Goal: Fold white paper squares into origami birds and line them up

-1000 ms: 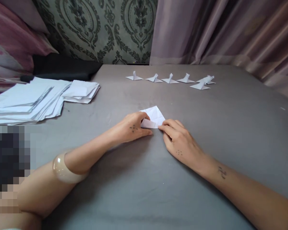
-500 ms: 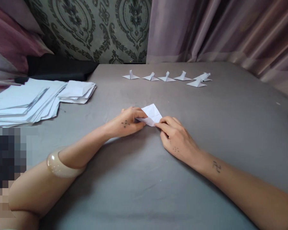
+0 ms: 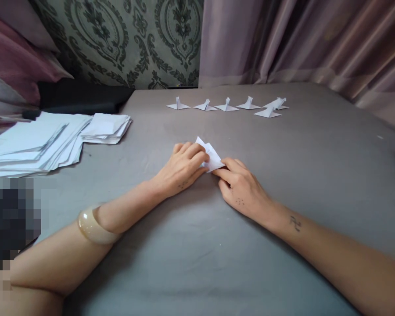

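Origami paper (image 3: 214, 161), partly folded, lies on grey cloth (image 3: 197, 245) between both hands. Left hand (image 3: 187, 166), 9 o'clock: curled, apparently pinching its edge. Right hand (image 3: 240, 182), 4 o'clock: fingertips at near corner; pinch cannot be told. Step judged: folding; next calls for steady creasing. Origami birds (image 3: 228, 106), 12 o'clock.

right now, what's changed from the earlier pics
The left hand has moved rightward, further over the white paper, which now shows a second upper point. The right hand stays at the paper's right corner; folded figures and paper stacks look unchanged.
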Demonstrator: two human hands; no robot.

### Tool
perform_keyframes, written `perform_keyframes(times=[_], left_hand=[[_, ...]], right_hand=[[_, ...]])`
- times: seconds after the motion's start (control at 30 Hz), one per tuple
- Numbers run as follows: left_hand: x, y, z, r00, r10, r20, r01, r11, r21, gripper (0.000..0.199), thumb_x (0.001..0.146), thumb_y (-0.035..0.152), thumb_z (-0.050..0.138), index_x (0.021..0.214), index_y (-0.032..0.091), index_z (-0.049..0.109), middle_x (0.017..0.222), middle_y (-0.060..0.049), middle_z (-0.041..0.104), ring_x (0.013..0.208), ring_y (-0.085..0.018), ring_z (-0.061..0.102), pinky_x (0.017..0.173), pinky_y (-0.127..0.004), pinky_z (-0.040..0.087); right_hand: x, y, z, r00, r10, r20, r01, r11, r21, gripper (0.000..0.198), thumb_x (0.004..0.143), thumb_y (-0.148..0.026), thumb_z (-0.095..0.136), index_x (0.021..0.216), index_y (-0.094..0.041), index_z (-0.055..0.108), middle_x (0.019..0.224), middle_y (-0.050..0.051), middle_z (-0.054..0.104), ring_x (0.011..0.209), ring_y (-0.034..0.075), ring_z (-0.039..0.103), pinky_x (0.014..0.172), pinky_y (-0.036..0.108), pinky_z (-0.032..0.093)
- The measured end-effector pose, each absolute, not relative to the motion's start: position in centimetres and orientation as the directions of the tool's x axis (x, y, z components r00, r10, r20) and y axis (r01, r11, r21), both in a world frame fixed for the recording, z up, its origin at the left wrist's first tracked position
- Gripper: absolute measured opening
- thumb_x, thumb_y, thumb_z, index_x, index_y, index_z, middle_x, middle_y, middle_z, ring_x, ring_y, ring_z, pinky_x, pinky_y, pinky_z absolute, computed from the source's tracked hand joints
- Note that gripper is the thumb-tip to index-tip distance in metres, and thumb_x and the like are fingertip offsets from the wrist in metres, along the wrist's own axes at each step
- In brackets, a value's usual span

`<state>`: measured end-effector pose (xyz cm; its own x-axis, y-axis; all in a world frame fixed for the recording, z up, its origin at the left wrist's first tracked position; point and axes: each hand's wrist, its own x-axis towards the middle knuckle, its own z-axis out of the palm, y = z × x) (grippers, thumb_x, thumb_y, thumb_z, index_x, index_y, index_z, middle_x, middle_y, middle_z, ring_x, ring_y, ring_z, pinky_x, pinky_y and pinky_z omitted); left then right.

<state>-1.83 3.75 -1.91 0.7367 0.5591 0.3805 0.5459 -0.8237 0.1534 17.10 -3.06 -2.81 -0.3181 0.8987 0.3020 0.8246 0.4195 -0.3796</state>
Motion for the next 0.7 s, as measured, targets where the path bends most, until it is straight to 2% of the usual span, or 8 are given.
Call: perform_keyframes(times=[0.1,0.2,0.3,0.37,0.5,0.7], left_hand=[[-1.9,3.9,-2.2,0.816,0.483,0.316,0.414,-0.871,0.263,0.029,0.099,0.026,0.035,0.099,0.016,0.062,0.101,-0.010,0.064,0.094,-0.018,0.055,0.085,-0.033,0.042],[-2.0,4.1,-2.3,0.843,0.443,0.307,0.335,-0.877,0.345,0.032,0.099,0.023,0.033,0.104,0.015,0.064,0.104,-0.011,0.065,0.096,-0.018,0.057,0.085,-0.031,0.046],[-2.1,4.0,-2.2,0.853,0.433,0.292,0.334,-0.882,0.331,0.034,0.099,0.022,0.033,0.106,0.015,0.065,0.105,-0.012,0.065,0.098,-0.019,0.058,0.086,-0.033,0.048],[-2.1,3.9,-2.1,0.857,0.429,0.284,0.340,-0.886,0.315,0.035,0.098,0.021,0.033,0.107,0.016,0.066,0.106,-0.012,0.065,0.099,-0.019,0.058,0.086,-0.033,0.048],[-2.1,3.8,-1.9,0.871,0.412,0.269,0.335,-0.897,0.289,0.035,0.098,0.019,0.034,0.111,0.018,0.066,0.106,-0.011,0.065,0.098,-0.020,0.058,0.086,-0.033,0.048],[-2.2,3.7,-1.5,0.897,0.392,0.202,0.337,-0.905,0.262,0.038,0.097,0.017,0.031,0.119,0.018,0.063,0.109,-0.012,0.062,0.099,-0.020,0.054,0.087,-0.033,0.046]], right_hand=[[17.1,-3.0,-2.7,-0.310,0.904,0.296,0.814,0.413,-0.409,0.037,0.080,-0.002,0.042,0.095,-0.018,0.072,0.098,0.009,0.061,0.092,0.021,0.054,0.084,0.036,0.047],[17.3,-2.7,-2.5,-0.236,0.933,0.273,0.766,0.352,-0.538,0.037,0.078,-0.003,0.043,0.092,-0.020,0.073,0.096,0.006,0.063,0.088,0.018,0.058,0.082,0.032,0.048],[18.1,-2.1,-2.3,-0.090,0.971,0.222,0.682,0.222,-0.697,0.030,0.076,-0.007,0.047,0.081,-0.021,0.073,0.097,0.004,0.067,0.078,0.014,0.062,0.077,0.029,0.049],[18.8,-1.7,-2.2,-0.002,0.985,0.175,0.640,0.135,-0.757,0.025,0.074,-0.011,0.050,0.072,-0.020,0.072,0.095,0.004,0.069,0.075,0.014,0.063,0.075,0.030,0.050],[19.9,-1.2,-1.9,0.053,0.997,0.056,0.604,0.012,-0.797,0.024,0.072,-0.015,0.049,0.064,-0.021,0.071,0.090,0.002,0.072,0.070,0.014,0.062,0.071,0.030,0.049],[20.2,-1.2,-1.5,0.076,0.997,0.006,0.587,-0.040,-0.809,0.024,0.072,-0.018,0.048,0.067,-0.020,0.072,0.088,0.002,0.072,0.067,0.014,0.061,0.065,0.028,0.046]])
